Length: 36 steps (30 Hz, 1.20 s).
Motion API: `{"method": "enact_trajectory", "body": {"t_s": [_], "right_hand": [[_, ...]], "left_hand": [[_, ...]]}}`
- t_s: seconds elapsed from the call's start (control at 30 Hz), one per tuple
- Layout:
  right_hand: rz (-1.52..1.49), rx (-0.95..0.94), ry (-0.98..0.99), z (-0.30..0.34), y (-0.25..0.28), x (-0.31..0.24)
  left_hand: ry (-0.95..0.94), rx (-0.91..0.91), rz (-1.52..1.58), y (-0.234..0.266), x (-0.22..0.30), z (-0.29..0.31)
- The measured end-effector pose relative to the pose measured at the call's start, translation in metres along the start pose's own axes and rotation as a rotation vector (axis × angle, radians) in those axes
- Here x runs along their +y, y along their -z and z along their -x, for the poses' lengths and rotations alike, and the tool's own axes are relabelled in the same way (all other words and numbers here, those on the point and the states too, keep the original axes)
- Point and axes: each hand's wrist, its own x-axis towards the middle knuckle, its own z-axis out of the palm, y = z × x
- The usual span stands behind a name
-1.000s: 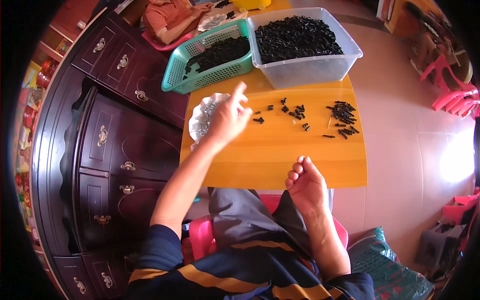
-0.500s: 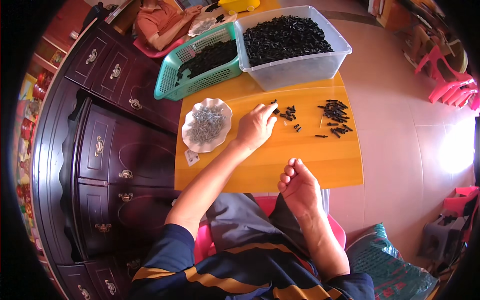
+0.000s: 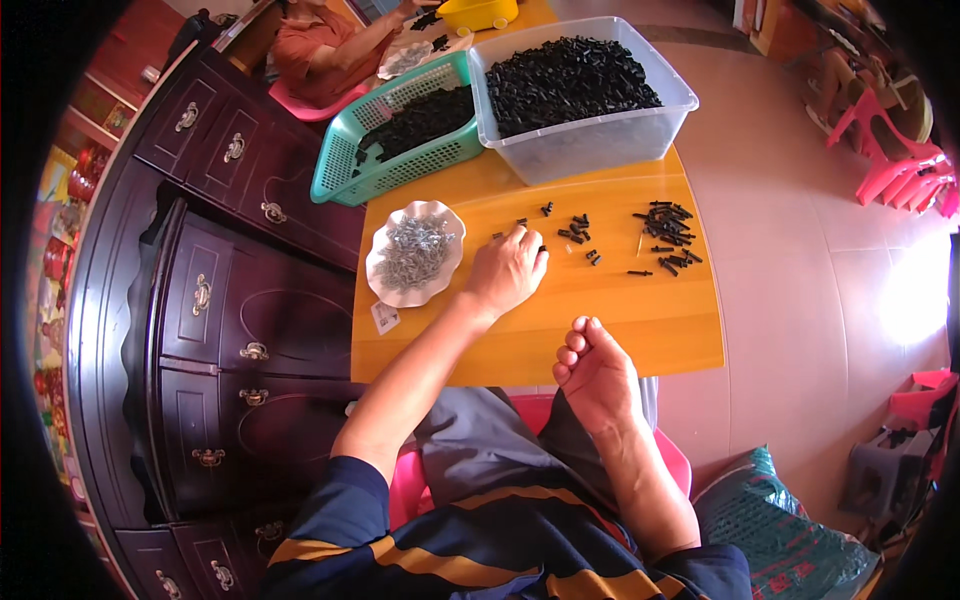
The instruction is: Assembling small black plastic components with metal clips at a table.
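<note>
My left hand (image 3: 505, 272) is palm down over the table, its fingers bent. A small black plastic piece (image 3: 542, 249) shows between its thumb and forefinger, while other black pieces (image 3: 521, 221) lie just beyond the fingertips. My right hand (image 3: 603, 378) is held palm up near the table's front edge, with fingers curled in and thumb pressed against them; whatever they may hold is hidden. To the right of my left hand lies a loose group of short black pieces (image 3: 576, 230). Farther right is a pile of longer black pieces (image 3: 667, 228) with pins.
A white scalloped plate (image 3: 376, 262) of small clear or metallic parts stands left on the wooden table (image 3: 460, 350). Behind are a green basket (image 3: 335, 180) and a clear bin (image 3: 590, 150), both holding black pieces. Dark drawers (image 3: 290, 310) flank the left. Another person (image 3: 325, 55) sits beyond.
My left hand has drawn back slightly toward me, away from the black pieces, with one at its fingertips. My right hand has barely moved. The other person's arm has risen.
</note>
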Motion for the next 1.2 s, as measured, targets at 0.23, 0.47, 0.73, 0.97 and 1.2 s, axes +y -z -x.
{"method": "enact_trajectory", "body": {"t_s": [0.23,0.47,0.73,0.97,1.2], "right_hand": [[0.036,0.014,0.005,-0.002,0.001,0.003],[0.114,0.002,0.073,0.001,-0.003,0.004],[0.173,0.008,0.092,0.001,-0.003,0.006],[0.274,0.056,0.206,0.005,-0.012,0.006],[0.637,0.078,0.249,0.009,-0.018,0.006]], "left_hand": [[0.027,-0.024,0.127,0.004,0.002,0.021],[-0.001,-0.036,0.107,0.005,0.007,0.032],[-0.066,0.034,0.175,0.004,0.004,0.038],[-0.018,0.170,0.453,0.044,0.037,0.046],[-0.199,0.123,0.473,0.088,0.062,0.052]]}}
